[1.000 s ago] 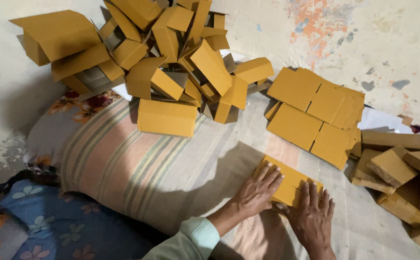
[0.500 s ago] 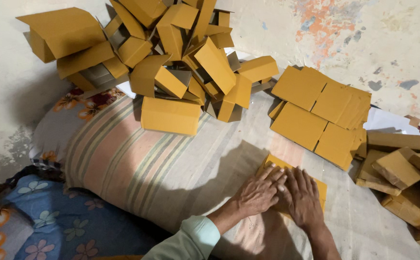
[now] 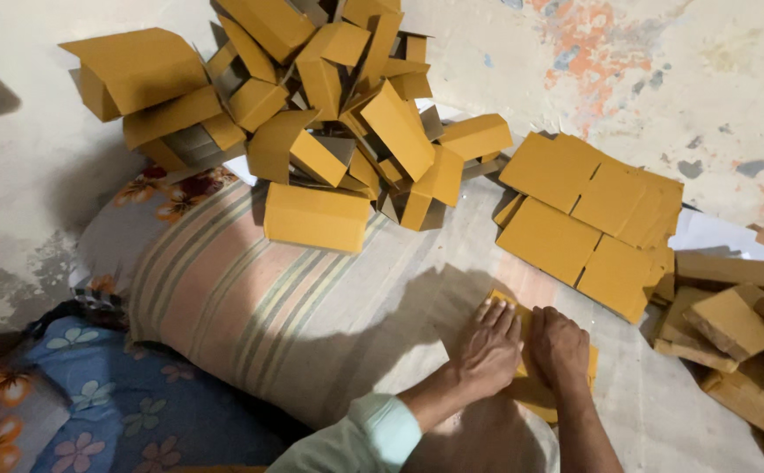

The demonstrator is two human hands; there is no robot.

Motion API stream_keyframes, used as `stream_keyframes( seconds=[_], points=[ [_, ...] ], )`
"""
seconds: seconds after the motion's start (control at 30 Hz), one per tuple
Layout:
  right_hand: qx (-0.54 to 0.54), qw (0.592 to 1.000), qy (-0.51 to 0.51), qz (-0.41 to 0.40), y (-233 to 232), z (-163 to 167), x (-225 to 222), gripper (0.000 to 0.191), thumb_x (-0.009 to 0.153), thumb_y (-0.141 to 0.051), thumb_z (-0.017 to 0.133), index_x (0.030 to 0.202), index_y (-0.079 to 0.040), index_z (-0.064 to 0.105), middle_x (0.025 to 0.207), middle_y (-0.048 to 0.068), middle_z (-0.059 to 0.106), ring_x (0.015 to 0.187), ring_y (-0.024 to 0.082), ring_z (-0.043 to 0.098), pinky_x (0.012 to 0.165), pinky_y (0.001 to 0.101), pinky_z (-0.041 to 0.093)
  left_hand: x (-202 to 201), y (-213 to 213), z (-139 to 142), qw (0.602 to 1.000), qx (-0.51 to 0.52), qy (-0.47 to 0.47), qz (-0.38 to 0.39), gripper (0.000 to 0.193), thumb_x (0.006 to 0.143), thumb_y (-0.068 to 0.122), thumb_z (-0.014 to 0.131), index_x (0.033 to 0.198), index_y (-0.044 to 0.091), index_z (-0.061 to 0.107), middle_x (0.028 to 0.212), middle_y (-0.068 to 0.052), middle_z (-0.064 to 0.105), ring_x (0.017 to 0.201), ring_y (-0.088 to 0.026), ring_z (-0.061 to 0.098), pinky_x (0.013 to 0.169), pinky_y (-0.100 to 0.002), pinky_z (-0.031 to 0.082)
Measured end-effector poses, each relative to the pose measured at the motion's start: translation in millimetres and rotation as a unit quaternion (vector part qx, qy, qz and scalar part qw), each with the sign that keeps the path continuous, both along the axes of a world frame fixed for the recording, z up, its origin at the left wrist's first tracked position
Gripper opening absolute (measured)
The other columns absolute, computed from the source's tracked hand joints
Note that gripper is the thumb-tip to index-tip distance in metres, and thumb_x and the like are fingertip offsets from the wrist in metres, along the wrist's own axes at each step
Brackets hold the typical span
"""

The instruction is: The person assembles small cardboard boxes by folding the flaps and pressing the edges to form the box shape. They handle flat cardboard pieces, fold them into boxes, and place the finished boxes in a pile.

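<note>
Flat yellow cardboard piece [image 3: 522,368] pressed down under two hands on a cloth-covered floor.

The left hand [image 3: 487,343] and right hand [image 3: 559,343] were laid side by side, palms down, fingers nearly together, covering most of the piece. A heap of folded yellow boxes [image 3: 312,114] was seen behind a striped pillow [image 3: 250,298]; flat blanks [image 3: 587,219] were spread to the right.

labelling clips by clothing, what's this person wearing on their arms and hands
The left hand is bare, with a pale mint-green sleeve ending in a cuff at the wrist. The right hand and its forearm are bare, with no sleeve in view. No gloves, rings or watch can be seen.
</note>
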State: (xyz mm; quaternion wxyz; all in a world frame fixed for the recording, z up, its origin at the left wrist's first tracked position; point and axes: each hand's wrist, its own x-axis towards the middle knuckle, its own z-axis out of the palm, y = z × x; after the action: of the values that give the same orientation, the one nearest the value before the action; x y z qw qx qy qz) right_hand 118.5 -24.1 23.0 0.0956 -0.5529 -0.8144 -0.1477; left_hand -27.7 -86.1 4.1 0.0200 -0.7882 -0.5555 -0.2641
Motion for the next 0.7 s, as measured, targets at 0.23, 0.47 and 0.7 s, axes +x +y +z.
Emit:
stream_keyframes(
  seconds=[0.23, 0.47, 0.7],
  points=[
    [-0.023, 0.994, 0.074, -0.077, 10.8, -17.5, 16.0, 0.031, 0.106, -0.031, 0.047, 0.097, -0.011, 0.068, 0.095, 0.016, 0.075, 0.095, 0.037, 0.072, 0.083, 0.0501, 0.055, 23.2, 46.0, 24.4, 0.990, -0.135, 0.012, -0.030, 0.038, 0.094, 0.015, 0.048, 0.124, -0.001, 0.066, 0.135, -0.022, 0.065, 0.131, -0.035, 0.057, 0.124, -0.051, 0.030],
    [-0.101, 0.981, 0.093, -0.135, 23.1, -8.8, 20.0, 0.041, 0.101, -0.038, 0.041, 0.102, -0.014, 0.075, 0.105, 0.016, 0.076, 0.099, 0.040, 0.071, 0.085, 0.0506, 0.057, 19.3, 66.5, 35.2, 0.990, -0.134, -0.034, -0.019, 0.033, 0.098, 0.020, 0.050, 0.084, 0.007, 0.077, 0.085, -0.017, 0.076, 0.084, -0.033, 0.073, 0.091, -0.047, 0.048],
    [-0.133, 0.960, 0.127, -0.210, 25.9, -4.6, 14.4, 0.056, 0.106, -0.049, 0.038, 0.104, -0.013, 0.081, 0.108, 0.020, 0.077, 0.105, 0.041, 0.072, 0.092, 0.0497, 0.056, 23.4, 82.0, 21.6, 0.990, -0.128, -0.054, 0.003, 0.048, 0.105, 0.030, 0.046, 0.076, 0.011, 0.078, 0.080, -0.015, 0.076, 0.077, -0.031, 0.072, 0.083, -0.046, 0.048]
  ],
)
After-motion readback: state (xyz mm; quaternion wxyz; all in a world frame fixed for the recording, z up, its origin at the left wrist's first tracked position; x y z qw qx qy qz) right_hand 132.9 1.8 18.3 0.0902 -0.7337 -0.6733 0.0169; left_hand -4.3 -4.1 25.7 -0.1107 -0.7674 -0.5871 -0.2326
